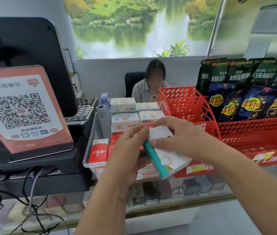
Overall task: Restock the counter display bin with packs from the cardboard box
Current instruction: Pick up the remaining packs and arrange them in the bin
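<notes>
My two hands hold a white pack with a teal edge (166, 158) above a clear counter display bin (90, 146). My left hand (127, 153) grips the pack's left side. My right hand (173, 134) lies over its top, thumb pressed on the face. The bin holds red packs (98, 151) at its front and several white packs (125, 119) stacked toward the back. No cardboard box is in view.
A red perforated basket (236, 133) with dark snack bags (246, 102) stands on the right. A QR code stand (22, 112), a black monitor (25, 53) and a keyboard (83, 109) are on the left. A person (151, 85) sits behind the counter.
</notes>
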### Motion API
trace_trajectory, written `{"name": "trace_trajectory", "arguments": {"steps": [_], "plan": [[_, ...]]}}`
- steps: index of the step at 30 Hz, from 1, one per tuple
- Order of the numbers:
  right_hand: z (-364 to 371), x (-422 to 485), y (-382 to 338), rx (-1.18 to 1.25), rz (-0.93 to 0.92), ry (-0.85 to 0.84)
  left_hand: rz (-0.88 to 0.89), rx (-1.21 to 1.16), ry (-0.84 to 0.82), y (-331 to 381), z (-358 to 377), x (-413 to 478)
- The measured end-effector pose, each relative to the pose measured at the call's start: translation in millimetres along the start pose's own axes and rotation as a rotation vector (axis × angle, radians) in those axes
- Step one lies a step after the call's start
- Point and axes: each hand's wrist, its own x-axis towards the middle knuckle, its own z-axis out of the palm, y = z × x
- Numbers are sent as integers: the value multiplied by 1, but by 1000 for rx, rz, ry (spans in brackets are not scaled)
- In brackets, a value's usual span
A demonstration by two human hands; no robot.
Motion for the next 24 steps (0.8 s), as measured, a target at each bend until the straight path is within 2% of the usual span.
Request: {"name": "trace_trajectory", "arguments": {"steps": [3,6,8,11,14,16,19,22,24], "plan": [[0,19,12,343,61,166,-28,-58,12,0,3,-1],[1,39,25,683,70,315,-34,-5,-39,-2,9,-3],[-1,48,34,784,76,318,-24,-6,-6,-2,15,1],[-6,51,48,771,85,269,7,-61,157,0,22,13],[-10,45,59,565,29,205,29,-77,323,0,22,26],[-10,43,62,374,-39,216,33,-58,373,-1,20,31],[-10,39,55,-20,-214,294,39,-35,381,-1,12,36],[-4,41,37,-566,-504,229,54,-23,358,1,2,41],[1,52,27,-792,-546,166,64,-7,327,5,-4,46]]}}
